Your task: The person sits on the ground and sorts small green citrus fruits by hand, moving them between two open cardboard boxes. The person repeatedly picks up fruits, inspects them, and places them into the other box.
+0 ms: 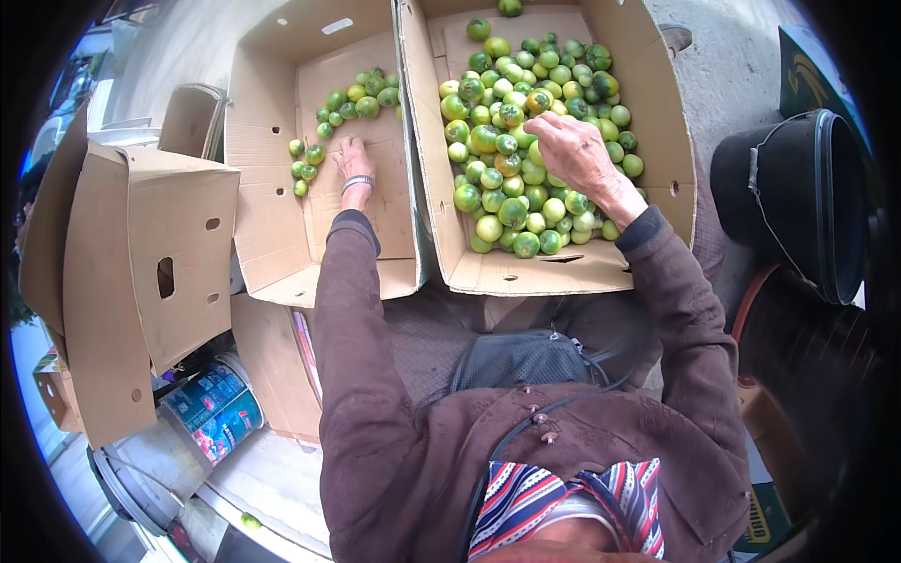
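Observation:
Two open cardboard boxes stand side by side before me. The right cardboard box point(658, 105) holds a broad heap of green tomatoes point(514, 211), some tinged yellow or orange. Over the middle of this heap is my right hand point(581, 155), its fingers bent inward; whether a tomato is in them cannot be seen. My left hand point(355, 163), with a metal watch band at the wrist, reaches down into the left cardboard box point(264, 91), fingers bent near its floor. Several green tomatoes point(366, 107) lie beyond that hand, and a small group point(307, 169) lies to its left.
A black bucket point(767, 190) with a wire handle stands at the right. Empty cardboard boxes point(183, 232) are stacked at the left, above a printed plastic bucket point(218, 415) lying tilted. One green tomato point(250, 521) lies apart at the lower left.

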`<state>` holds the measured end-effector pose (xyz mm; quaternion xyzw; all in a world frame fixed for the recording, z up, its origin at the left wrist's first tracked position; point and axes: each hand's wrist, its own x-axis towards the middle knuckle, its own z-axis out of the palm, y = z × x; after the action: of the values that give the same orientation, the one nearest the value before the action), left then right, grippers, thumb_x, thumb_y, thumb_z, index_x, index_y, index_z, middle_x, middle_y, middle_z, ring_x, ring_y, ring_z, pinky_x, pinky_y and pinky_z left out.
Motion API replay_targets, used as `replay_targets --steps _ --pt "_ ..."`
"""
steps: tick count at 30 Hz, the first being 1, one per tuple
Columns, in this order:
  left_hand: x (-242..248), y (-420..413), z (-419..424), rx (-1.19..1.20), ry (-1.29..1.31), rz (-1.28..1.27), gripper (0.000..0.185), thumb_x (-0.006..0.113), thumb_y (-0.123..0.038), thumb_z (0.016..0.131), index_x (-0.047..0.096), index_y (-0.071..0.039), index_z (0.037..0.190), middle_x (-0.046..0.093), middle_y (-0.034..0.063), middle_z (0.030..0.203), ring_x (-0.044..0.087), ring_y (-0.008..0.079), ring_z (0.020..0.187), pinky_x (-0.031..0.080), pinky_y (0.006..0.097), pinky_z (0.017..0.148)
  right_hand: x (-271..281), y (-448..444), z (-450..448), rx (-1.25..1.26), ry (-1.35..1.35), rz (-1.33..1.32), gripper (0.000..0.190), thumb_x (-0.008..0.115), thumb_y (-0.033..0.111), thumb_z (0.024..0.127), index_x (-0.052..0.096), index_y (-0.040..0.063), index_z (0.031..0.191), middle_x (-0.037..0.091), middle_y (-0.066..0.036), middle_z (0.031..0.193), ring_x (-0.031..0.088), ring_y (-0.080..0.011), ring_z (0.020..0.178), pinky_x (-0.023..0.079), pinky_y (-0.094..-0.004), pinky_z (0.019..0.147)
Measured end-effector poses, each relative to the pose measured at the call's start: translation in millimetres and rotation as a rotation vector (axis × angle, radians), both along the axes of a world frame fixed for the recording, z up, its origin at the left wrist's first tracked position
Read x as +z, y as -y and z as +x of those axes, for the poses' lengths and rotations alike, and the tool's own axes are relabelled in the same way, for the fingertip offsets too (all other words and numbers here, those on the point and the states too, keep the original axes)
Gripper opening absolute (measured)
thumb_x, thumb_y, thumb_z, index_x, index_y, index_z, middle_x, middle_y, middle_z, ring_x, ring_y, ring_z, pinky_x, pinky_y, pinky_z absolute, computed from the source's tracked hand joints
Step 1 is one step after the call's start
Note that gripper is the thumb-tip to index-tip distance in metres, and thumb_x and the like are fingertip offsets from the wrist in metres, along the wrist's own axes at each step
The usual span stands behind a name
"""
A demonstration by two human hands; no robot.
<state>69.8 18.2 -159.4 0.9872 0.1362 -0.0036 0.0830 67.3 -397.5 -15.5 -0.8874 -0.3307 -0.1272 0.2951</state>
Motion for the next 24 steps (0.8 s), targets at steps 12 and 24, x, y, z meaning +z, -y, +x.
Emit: replay_targets --steps 12,24 --pt "148 39 4 0.318 0.332 -1.289 0.034 0.068 -0.016 0.093 0.055 0.003 0.118 0.067 0.0126 0.090 0.067 0.0179 0.058 0.054 0.0248 0.044 -6 -6 0 -0.005 -0.067 -0.038 0.026 0.061 0.009 0.090 0.060 0.008 0.115 0.069 -0.011 0.097 0.068 -0.0309 0.080 0.055 -0.0407 0.068" --pt "205 220 -138 -0.146 0.255 -1.343 0.079 0.074 -0.007 0.090 0.025 0.002 0.151 0.068 0.0106 0.108 0.065 0.0150 0.100 0.052 0.0287 0.091 51 -21 -86 0.212 -0.010 0.209 0.036 0.077 0.018 0.076 0.062 0.010 0.107 0.062 -0.007 0.096 0.067 -0.0297 0.077 0.054 -0.0386 0.062"
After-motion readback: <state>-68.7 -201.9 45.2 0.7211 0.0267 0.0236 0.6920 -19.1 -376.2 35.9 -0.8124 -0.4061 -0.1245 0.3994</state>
